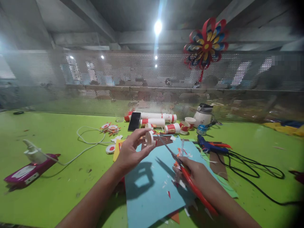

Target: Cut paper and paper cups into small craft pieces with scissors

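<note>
The left hand point(130, 150) pinches a short white paper cylinder point(149, 138), seemingly keeping its edge exposed; the right hand point(201, 172) grips red-handled metal scissors point(190, 182).

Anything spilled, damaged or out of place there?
Yes: red and white paper scraps litter the pale blue paper sheet, looking untidy. Behind it, a red-and-white paper cup lies on its side, not upright. The short white paper-cup piece in the left hand looks cut down.
</note>
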A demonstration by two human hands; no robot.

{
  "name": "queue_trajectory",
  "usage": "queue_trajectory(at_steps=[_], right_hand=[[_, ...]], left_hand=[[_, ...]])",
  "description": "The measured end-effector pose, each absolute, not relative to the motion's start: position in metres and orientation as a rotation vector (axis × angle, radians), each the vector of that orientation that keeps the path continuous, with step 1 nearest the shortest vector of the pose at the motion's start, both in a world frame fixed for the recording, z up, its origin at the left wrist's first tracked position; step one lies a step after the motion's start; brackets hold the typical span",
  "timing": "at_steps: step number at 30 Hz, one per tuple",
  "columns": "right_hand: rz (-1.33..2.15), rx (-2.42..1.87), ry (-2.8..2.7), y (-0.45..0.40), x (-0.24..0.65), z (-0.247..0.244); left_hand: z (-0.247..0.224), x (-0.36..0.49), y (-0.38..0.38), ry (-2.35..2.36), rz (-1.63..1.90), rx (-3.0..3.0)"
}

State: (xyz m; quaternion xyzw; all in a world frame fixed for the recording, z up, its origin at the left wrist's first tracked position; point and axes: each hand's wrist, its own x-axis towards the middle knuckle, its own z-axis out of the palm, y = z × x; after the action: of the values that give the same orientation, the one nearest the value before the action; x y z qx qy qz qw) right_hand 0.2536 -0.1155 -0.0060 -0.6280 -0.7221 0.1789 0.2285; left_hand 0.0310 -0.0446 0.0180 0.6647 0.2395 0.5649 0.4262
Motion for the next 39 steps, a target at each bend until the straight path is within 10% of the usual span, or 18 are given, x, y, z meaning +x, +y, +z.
queue_trajectory(at_steps=[39], right_hand=[[0.044, -2.001, -2.533, -0.097, 0.243, -0.003]], left_hand=[[0.002, 0.034, -0.033, 0.341, 1.017, 1.135]])
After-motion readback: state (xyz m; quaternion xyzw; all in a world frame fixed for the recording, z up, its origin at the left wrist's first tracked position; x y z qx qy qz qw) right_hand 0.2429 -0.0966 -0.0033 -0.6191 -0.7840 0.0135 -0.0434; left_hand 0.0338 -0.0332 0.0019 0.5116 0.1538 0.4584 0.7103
